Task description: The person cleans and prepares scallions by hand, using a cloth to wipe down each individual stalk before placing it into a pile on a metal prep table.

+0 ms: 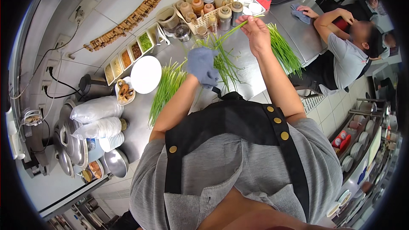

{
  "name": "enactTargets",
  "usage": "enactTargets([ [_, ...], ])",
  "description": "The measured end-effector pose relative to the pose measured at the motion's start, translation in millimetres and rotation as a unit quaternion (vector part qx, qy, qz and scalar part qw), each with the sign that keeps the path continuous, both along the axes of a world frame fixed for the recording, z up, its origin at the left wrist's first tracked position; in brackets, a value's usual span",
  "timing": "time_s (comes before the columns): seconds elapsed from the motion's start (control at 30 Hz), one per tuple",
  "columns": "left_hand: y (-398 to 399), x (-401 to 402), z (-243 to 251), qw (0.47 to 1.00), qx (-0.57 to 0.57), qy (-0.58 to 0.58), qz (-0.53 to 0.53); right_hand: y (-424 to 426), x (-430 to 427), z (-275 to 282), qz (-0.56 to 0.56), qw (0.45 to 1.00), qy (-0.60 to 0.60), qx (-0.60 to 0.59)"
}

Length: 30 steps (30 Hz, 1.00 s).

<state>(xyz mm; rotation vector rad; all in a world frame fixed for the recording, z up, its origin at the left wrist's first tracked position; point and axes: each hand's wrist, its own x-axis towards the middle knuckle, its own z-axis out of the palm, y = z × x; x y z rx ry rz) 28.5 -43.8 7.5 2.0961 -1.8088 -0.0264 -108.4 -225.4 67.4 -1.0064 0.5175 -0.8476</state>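
Note:
My right hand (255, 32) is raised at the upper middle, its fingers closed on a few thin green chive stalks (235, 29). A blue-grey cloth (202, 65) covers my left hand (197, 76), so its fingers are hidden; it is at the near end of those stalks. Between my arms lies a loose, tangled heap of green stalks (226, 65) on the steel table (250, 73). A thick bundle of chives (167, 86) lies beside my left forearm. Another bundle (283, 49) lies to the right of my right forearm, on what looks like a pale tray.
Behind the hands stand a cream basket of sauce bottles (207, 16) and a tray of small white dishes (254, 4). Left are a white plate (146, 74), topping containers (127, 56) and wrapped cups (97, 110). A co-worker (345, 51) leans at the table's right with a blue cloth (300, 14).

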Motion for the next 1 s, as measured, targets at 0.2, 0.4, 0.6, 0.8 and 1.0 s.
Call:
enactTargets([
  [0.2, 8.2, 29.3, -56.6, 0.993, 0.018, 0.086, 0.082, -7.3, -5.5, 8.7, 0.015, 0.999, -0.02, 0.046],
  [0.4, 6.1, 16.2, 18.6, 0.997, -0.078, -0.004, 0.0, 18.2, -3.5, -54.7, 0.133, 0.987, 0.063, 0.065],
  [0.6, 3.2, -2.8, 39.5, 0.999, 0.035, 0.002, 0.003, 72.2, 5.9, -67.6, 0.172, 0.981, 0.064, 0.058],
  [0.8, -5.0, -11.7, 3.7, 0.991, -0.06, 0.115, -0.036, 76.6, 5.0, -81.4, 0.146, 0.976, 0.121, -0.107],
  [1.0, 6.1, 11.8, 13.0, 0.732, -0.08, 0.676, 0.013, 8.7, -25.8, -101.7, 0.058, 0.899, 0.299, -0.315],
])
